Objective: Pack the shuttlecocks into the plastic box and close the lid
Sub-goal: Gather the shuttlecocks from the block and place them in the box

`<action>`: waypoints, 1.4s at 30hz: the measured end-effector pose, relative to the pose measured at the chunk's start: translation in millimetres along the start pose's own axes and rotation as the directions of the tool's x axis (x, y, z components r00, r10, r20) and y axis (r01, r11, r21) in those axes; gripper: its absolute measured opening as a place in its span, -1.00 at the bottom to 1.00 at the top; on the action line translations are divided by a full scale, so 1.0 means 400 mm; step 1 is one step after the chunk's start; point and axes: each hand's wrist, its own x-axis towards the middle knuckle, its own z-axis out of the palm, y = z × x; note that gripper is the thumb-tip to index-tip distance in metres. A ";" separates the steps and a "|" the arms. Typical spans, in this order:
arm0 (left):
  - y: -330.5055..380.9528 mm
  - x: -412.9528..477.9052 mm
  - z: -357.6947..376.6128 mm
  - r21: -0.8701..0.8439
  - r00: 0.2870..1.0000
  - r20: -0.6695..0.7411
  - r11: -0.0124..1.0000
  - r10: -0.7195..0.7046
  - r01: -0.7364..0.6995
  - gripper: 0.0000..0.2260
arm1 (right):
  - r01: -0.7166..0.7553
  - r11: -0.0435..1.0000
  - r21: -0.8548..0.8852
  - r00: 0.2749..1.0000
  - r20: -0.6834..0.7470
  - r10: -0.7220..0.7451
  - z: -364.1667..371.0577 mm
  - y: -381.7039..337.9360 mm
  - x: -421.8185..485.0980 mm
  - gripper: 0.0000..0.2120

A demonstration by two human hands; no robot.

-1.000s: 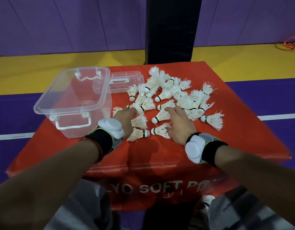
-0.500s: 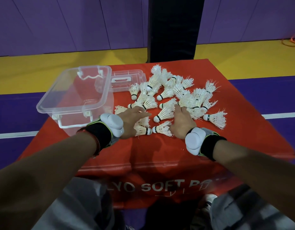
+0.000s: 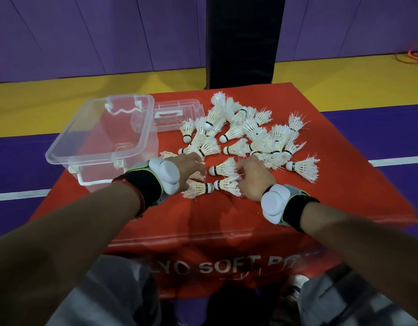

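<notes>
1. As the plastic box (image 3: 85, 158) stands open at the left of the red padded block (image 3: 226, 220), with its lid (image 3: 179, 118) lying flat just behind it, the way into it is free. It seems to hold nothing yet, so I judge the packing is only at its start.
2. The shuttlecocks (image 3: 250, 135) lie in a loose heap on the block, to the right of the box and near it, so each carry is short.
3. The left hand (image 3: 187, 165) reaches forward, palm down, at the near edge of the heap. Its fingers are curled down around white feathers there.
4. The right hand (image 3: 255, 177) is beside it, also palm down, with fingers curled into the feather skirts of the two nearest shuttlecocks.
5. Both hands probably gather several at once. The feathers look frail, so a light grip is wise.
</notes>
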 end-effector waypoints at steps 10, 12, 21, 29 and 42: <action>0.013 -0.020 0.015 0.116 0.994 -0.076 0.989 -0.081 0.090 -0.65 | 0.027 0.999 0.046 0.998 -0.050 -0.025 0.006 -0.015 -0.020 -0.78; 0.014 -0.023 0.025 0.153 0.990 -0.105 0.982 -0.093 0.108 -0.68 | 0.041 0.998 0.046 0.997 -0.062 -0.038 0.005 -0.019 -0.025 -0.80; 0.020 -0.038 0.030 -0.005 0.943 -0.257 0.976 -0.211 0.217 -0.75 | 0.053 0.995 0.090 0.992 -0.121 -0.042 -0.015 -0.036 -0.038 -0.82; 0.026 -0.056 -0.017 -0.222 0.857 -0.406 0.944 -0.317 0.244 -0.81 | 0.090 0.988 0.126 0.959 -0.279 -0.052 -0.072 -0.081 -0.066 -0.78; -0.003 -0.098 -0.157 -0.317 0.729 -0.598 0.934 -0.333 0.166 -0.85 | 0.147 0.974 0.171 0.899 -0.433 -0.059 -0.165 -0.175 -0.068 -0.83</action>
